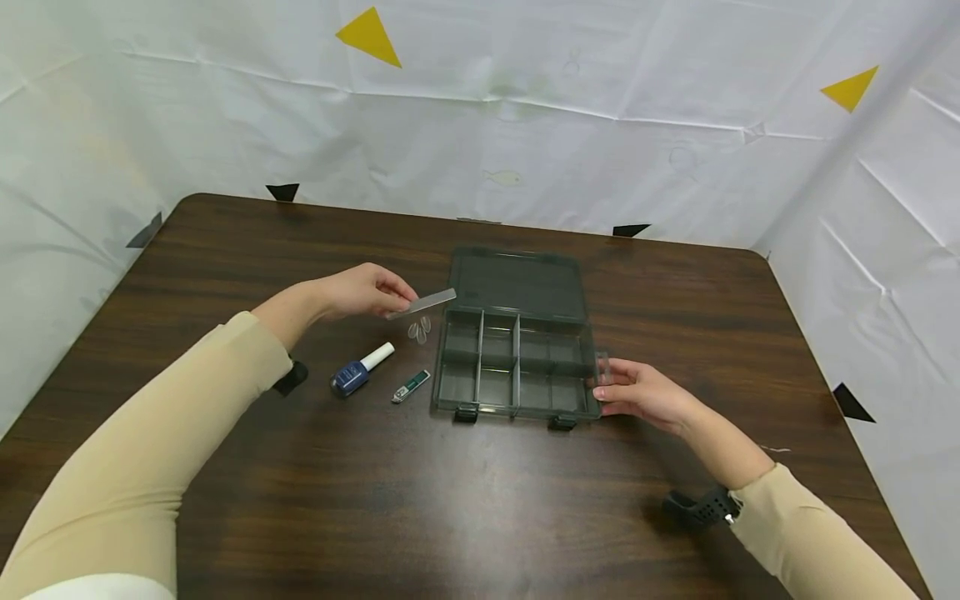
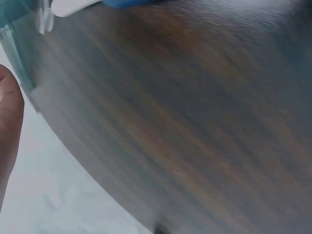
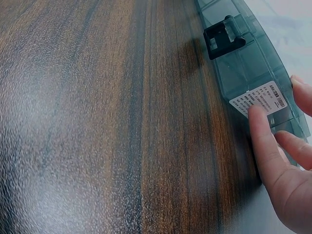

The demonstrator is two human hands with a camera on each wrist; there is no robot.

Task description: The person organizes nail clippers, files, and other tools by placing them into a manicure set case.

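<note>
My left hand pinches a grey nail file by its near end and holds it above the table, just left of the open organiser box. The box is dark and see-through, with several empty compartments and its lid laid back. My right hand rests against the box's right front corner with its fingers fairly straight. In the right wrist view the thumb presses on the box wall by a white label. The left wrist view is blurred.
On the brown table left of the box lie clear false nails, a blue nail polish bottle with a white cap, and a small green nail clipper. White sheeting surrounds the table. A black latch sits on the box front.
</note>
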